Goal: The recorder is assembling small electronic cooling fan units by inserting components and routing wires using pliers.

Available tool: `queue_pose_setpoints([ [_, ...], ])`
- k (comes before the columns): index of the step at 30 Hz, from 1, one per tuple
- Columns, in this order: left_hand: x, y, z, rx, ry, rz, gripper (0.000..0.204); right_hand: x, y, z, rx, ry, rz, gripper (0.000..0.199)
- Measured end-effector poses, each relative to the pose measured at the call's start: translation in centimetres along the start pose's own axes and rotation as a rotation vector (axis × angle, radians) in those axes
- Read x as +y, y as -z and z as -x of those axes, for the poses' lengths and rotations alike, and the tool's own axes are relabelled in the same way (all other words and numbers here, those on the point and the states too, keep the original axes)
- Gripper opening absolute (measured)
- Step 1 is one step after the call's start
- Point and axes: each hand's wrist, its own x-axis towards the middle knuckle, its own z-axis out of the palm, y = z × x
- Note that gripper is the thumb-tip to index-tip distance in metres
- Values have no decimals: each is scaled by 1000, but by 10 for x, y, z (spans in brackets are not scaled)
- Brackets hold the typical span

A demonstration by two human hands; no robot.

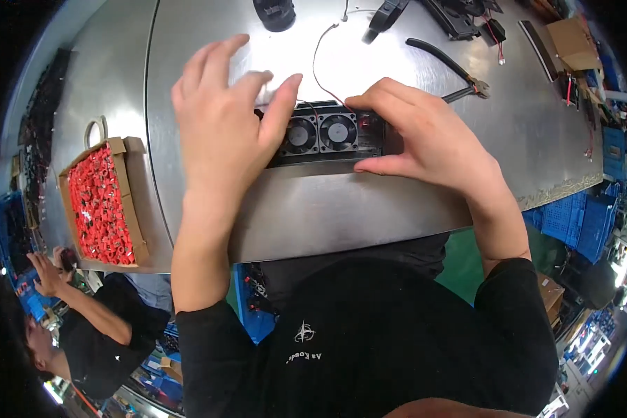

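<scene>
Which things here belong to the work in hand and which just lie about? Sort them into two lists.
In hand:
- black twin-fan unit, held at both ends by left hand and right hand
- its red wire

Lying about:
- cutting pliers
- cardboard box of red parts
- tape ring
- black round object
- steel table
</scene>
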Motion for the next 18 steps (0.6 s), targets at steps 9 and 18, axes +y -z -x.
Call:
queue_pose_setpoints([
  [9,42,-4,-4,-351,-282,508,103,7,-2,-2,-38,10,-9,63],
  [18,20,-17,12,-215,-218,334,92,-10,4,-4,-32,-122,21,66],
])
